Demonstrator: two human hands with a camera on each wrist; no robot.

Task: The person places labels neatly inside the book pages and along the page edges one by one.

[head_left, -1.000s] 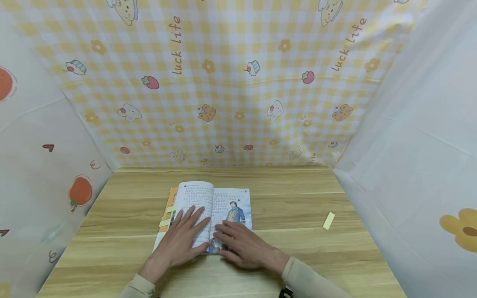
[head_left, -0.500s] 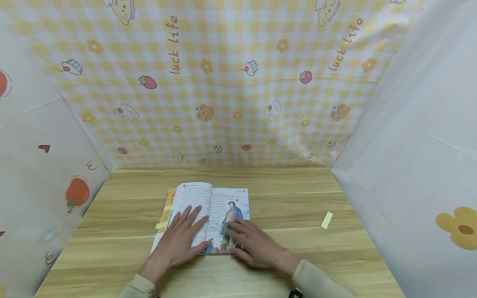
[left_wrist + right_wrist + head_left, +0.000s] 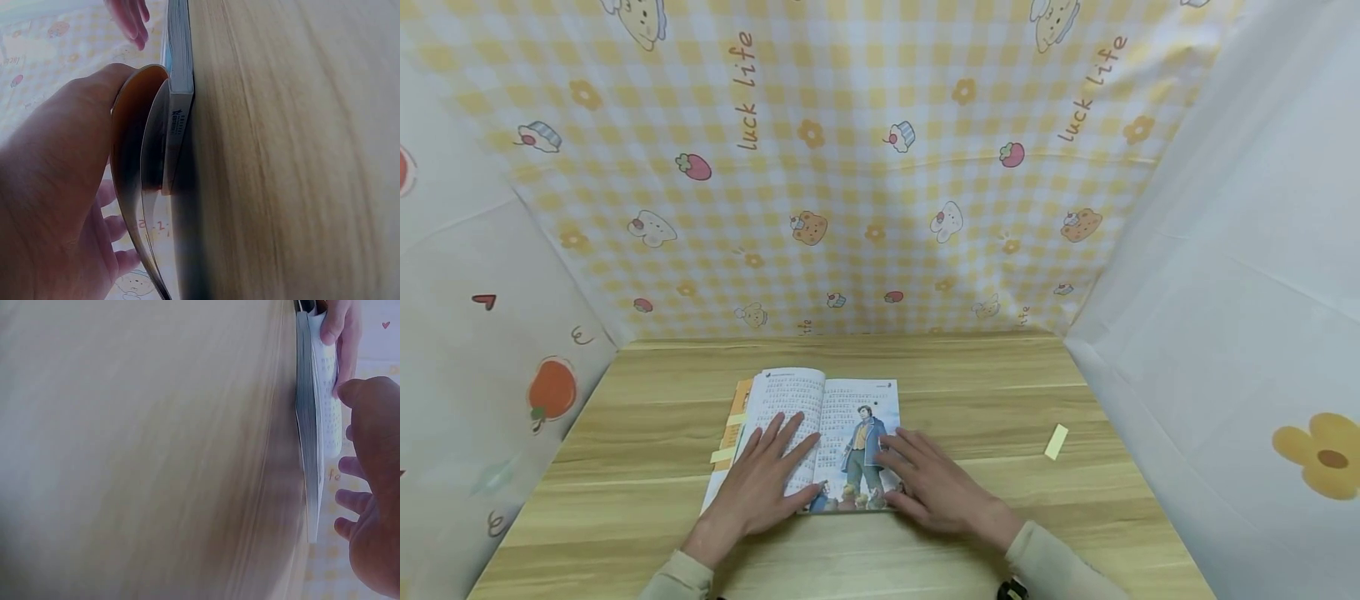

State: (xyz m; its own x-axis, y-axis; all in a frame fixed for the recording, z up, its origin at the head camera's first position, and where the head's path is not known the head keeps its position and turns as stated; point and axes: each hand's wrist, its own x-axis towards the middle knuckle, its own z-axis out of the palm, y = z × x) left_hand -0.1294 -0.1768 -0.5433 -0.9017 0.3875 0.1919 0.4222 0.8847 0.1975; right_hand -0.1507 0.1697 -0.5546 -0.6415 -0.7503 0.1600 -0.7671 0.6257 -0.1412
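1. Head view: The book lies opened out on the table, with printed text on both pages and a drawing of a man in a blue coat on its right page. The left hand rests on the book's left page, fingers straight and spread wide, thumb reaching toward the book's middle fold. The right hand is at the lower part of the book's right edge, fingers loosely extended and slightly apart, fingertips over that edge. Pale yellow tabs stick out on the book's left side, over an orange strip. A yellow paper slip lies well to the right of the book. Beyond the book hangs a checked cloth.

2. Left wrist view: The book shows from its end, its left part bowed up from the table. The left hand lies along the outside of that curve. Fingers of the right hand show past the book.

3. Right wrist view: The book's thick page edges face the camera. The right hand's fingers are spread beside the book, with a narrow gap showing between them and the page. The left hand is at the book's far side.
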